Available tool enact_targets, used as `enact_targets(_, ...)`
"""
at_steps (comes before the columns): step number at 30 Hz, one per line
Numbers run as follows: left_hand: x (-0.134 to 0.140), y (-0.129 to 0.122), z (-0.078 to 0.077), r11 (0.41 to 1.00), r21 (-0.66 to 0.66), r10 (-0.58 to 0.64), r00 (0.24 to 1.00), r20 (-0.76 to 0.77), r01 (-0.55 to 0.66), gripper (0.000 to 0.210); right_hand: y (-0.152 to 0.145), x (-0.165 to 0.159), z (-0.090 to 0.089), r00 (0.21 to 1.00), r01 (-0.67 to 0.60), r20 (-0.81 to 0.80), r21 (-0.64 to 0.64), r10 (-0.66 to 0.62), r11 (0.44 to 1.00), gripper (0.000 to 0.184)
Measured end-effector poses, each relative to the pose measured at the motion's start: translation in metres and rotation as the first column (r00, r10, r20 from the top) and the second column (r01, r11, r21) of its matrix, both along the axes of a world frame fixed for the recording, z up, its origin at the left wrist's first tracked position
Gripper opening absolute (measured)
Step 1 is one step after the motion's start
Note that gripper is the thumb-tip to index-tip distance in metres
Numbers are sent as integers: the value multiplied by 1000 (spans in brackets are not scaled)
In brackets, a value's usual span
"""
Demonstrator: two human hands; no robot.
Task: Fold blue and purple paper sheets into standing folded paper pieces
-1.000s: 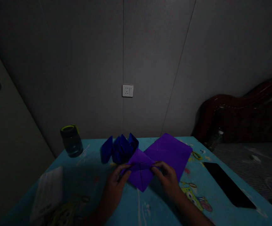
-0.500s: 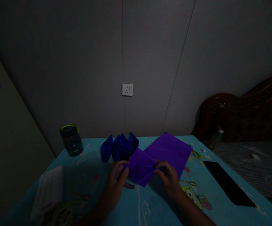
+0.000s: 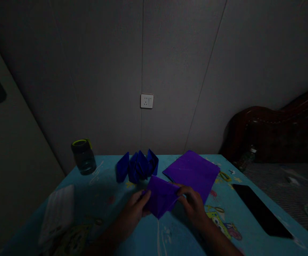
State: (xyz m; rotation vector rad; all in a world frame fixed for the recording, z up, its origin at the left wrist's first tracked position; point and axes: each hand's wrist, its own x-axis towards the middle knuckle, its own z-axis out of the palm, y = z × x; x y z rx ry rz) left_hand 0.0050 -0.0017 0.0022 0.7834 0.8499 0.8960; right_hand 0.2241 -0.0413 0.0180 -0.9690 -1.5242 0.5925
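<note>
Between my two hands is a folded piece of purple paper [image 3: 160, 196], held just above the table with one corner pointing down. My left hand [image 3: 136, 209] pinches its left edge between thumb and fingers. On the right edge, my right hand [image 3: 192, 203] grips the paper, fingers partly behind it. Behind my right hand lies a flat stack of purple paper sheets [image 3: 192, 170]. Several dark blue folded paper pieces [image 3: 138, 166] stand in a row beyond my left hand.
A dark bottle with a yellow-green rim [image 3: 84, 157] stands at the back left, and a pale packet [image 3: 58, 212] lies nearer. To the right are yellow-handled scissors [image 3: 224, 176] and a long black flat object [image 3: 262, 210]. The table [image 3: 116, 199] has a blue patterned cover.
The held purple paper has come lower and nearer, tilting so its corner points down. It now shows apart from the blue pieces. Both hands keep hold of it.
</note>
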Motion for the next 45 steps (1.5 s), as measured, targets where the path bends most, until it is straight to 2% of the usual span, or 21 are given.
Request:
enact_targets(5, 0, -3, -1, 997, -11, -76, 997, 10, 76, 65, -1, -1, 0, 1000, 16, -11, -18, -16, 1000, 23)
enact_targets(8, 2, -5, 4, 989, 54, -139, 990, 13, 138, 64, -1, -1, -1, 1000, 14, -9, -34, -15, 999, 20)
enact_targets(10, 3, -5, 8, 985, 107, -140, 990, 18, 138, 61, 0, 0, 0, 1000, 5, 5, -38, -5, 999, 16)
enact_targets(13, 3, -2, 12, 979, 170, -119, 993, 27, 113, 57, 3, 2, 2, 999, 3, 47, -37, -1, 999, 10)
enact_targets(16, 1, 1, 11, 963, 254, -88, 996, -27, 92, 50, 5, 4, 4, 998, 14, 68, -37, -12, 999, 13)
enact_targets(19, -1, 3, 7, 923, 379, -10, 989, -149, 67, 44, 6, 4, 4, 998, 46, 50, -39, -44, 998, 16)
enact_targets(23, -2, -1, 2, 859, 503, 62, 953, -296, 100, 43, 7, 0, 3, 996, 87, 23, -68, -86, 994, 21)
enact_targets(27, -4, -9, 2, 805, 577, 93, 931, -353, 138, 42, 7, -4, 2, 990, 136, -16, -112, -138, 984, 31)
enact_targets(31, -4, -12, 1, 806, 570, 69, 929, -362, 162, 39, 8, -7, 1, 980, 182, -56, -160, -193, 970, 35)
enact_targets(34, -1, -11, 2, 852, 504, 65, 929, -365, 139, 40, 9, -10, 3, 972, 172, -126, -199, -199, 965, 36)
enact_targets(36, 1, -10, 3, 884, 454, 53, 940, -338, 113, 43, 10, -12, 4, 960, 133, -209, -239, -185, 962, 38)
enact_targets(39, 2, -9, 6, 898, 428, 37, 951, -306, 103, 45, 12, -13, 5, 936, 38, -321, -325, -148, 945, 46)
enact_targets(42, 1, -9, 7, 887, 444, 14, 955, -297, 125, 45, 13, -10, 5, 946, 6, -300, -367, -124, 930, 49)
enact_targets(45, 1, -10, 8, 878, 455, -2, 954, -300, 145, 45, 12, -6, 4, 966, 52, -219, -348, -135, 936, 44)
